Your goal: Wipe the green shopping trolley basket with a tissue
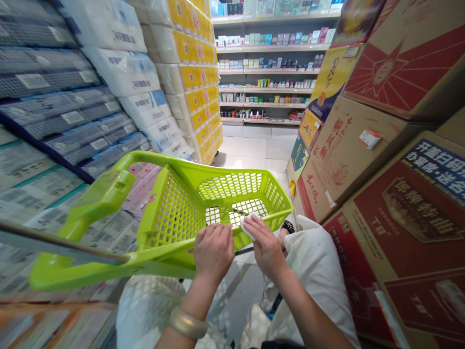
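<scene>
A bright green plastic shopping basket with a long looped handle lies across in front of my knees, its hollow, grid-holed inside facing up. My left hand is closed over the near rim, with a bangle on that wrist. Just to the right, my right hand presses a small white wipe against the same rim near the basket's narrow end. A metal bar crosses over the handle at the left.
Stacked tissue packs and yellow-wrapped paper rolls line the left. Cardboard cartons are piled close on the right. Shelves of small boxes and bottles stand beyond the tiled floor.
</scene>
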{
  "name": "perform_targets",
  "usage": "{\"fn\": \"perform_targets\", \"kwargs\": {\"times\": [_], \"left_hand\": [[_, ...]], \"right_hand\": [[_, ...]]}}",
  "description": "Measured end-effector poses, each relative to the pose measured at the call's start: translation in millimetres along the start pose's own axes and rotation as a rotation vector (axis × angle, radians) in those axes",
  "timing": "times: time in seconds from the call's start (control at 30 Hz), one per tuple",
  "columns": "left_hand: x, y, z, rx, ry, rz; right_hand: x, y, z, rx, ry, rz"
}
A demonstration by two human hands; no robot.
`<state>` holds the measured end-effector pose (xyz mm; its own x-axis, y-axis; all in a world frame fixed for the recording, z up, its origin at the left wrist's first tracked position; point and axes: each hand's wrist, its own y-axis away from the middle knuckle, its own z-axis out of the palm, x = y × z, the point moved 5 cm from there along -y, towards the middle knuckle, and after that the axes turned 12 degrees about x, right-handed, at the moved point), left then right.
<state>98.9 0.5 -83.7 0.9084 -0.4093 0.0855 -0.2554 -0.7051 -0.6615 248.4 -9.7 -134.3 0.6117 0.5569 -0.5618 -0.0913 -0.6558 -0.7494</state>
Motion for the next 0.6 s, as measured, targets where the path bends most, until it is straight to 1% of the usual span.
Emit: {"fn": "perform_targets", "kwargs": {"times": [0.1,0.17,0.2,0.23,0.33,0.37,0.4,0.43,0.57,0.6], "left_hand": [[-1,0,0.3,0.005,0.004,-0.002],[-1,-1,0.6,0.005,0.004,-0.006],[-1,-1,0.8,0.004,0.003,-0.008],[0,-2,1.0,0.001,0.002,-0.009],[0,-3,1.6,-0.009,0.002,-0.005],[0,-4,1.6,-0.009,0.003,0.0],[0,-4,1.6,-0.006,0.005,0.005],[-1,-4,1.6,-0.002,0.007,0.011],[-7,-4,1.7,0.022,0.025,0.023],[-8,-5,1.7,0.028,0.029,0.026]], "right_hand": [[27,-1,-21,0.168,0.111,0.126],[38,-1,-29,0.237,0.167,0.185],[36,-1,-28,0.229,0.168,0.184],[31,0,-23,0.191,0.147,0.158],[6,1,-5,0.028,0.024,0.029],[2,2,-2,0.006,0.003,0.012],[3,2,-3,0.011,0.003,0.014],[9,2,-8,0.04,0.023,0.038],[52,4,-40,0.24,0.176,0.195],[60,5,-45,0.276,0.209,0.227]]}}
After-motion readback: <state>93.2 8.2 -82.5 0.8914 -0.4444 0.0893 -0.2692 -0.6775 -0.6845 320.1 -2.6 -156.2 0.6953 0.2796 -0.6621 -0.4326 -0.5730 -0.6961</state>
